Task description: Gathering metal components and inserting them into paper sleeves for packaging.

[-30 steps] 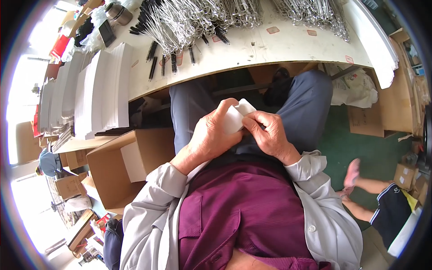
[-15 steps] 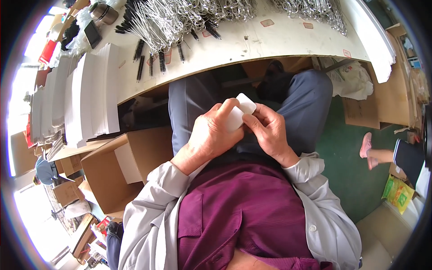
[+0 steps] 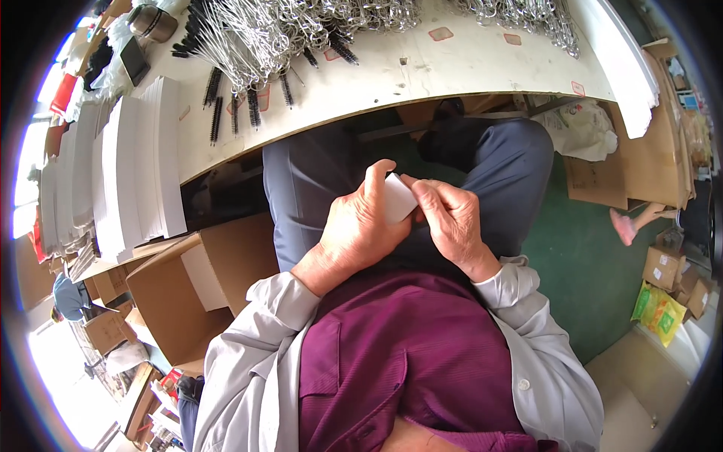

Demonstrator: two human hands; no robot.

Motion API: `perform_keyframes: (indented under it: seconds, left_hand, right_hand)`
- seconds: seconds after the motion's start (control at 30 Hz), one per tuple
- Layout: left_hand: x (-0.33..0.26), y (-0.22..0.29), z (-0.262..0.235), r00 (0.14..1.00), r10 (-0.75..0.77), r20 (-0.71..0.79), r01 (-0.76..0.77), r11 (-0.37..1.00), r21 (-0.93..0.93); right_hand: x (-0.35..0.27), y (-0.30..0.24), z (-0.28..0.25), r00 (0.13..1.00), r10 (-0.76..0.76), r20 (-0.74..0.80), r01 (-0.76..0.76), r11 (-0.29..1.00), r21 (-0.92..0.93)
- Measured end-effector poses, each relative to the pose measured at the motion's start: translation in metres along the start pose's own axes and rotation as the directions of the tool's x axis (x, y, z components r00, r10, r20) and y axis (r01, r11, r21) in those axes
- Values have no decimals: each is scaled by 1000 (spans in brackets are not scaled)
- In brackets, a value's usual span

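A small white box [image 3: 400,198] is held between my two hands above my lap. My left hand [image 3: 355,226] wraps its near left side, with the index finger raised along the top edge. Thumb and fingers of my right hand [image 3: 453,220] pinch the box's right edge. The lower part of the box is hidden by my fingers. On the table [image 3: 422,64] ahead lies a heap of wire-handled brushes [image 3: 301,34] with looped ends, and several black bristle ends [image 3: 217,119] point toward me.
Tall stacks of white folded card [image 3: 135,166] stand to the left. An open brown carton [image 3: 203,279] is below them. A metal flask [image 3: 152,23] and a dark flat device [image 3: 134,60] rest at the far left. At right are brown cardboard [image 3: 640,162] and another person's leg [image 3: 649,216].
The white flap sticking up from the box is no longer visible, and my right fingers have closed at its edge. The person at the right has moved farther off. My view has shifted slightly.
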State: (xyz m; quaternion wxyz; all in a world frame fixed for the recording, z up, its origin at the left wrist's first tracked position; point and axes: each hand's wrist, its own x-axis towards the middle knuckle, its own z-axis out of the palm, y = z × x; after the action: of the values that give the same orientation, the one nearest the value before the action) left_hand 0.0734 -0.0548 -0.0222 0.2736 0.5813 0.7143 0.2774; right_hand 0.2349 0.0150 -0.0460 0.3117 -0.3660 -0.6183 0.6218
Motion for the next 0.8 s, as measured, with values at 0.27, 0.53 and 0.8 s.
perform_keyframes:
  seconds: [0.27, 0.53, 0.8]
  left_hand:
    - [-9, -7, 0, 982, 125, -144, -115, 990, 77]
    - [-16, -16, 2, 952, 217, -217, -203, 975, 86]
    - [-21, -20, -1, 951, 198, -235, -188, 980, 66]
  right_hand:
    - [5, -10, 18, 1000, -2, -27, 2, 1000, 5]
    - [6, -21, 15, 981, 194, 2, -193, 973, 127]
    - [10, -27, 16, 969, 247, 19, -248, 962, 117]
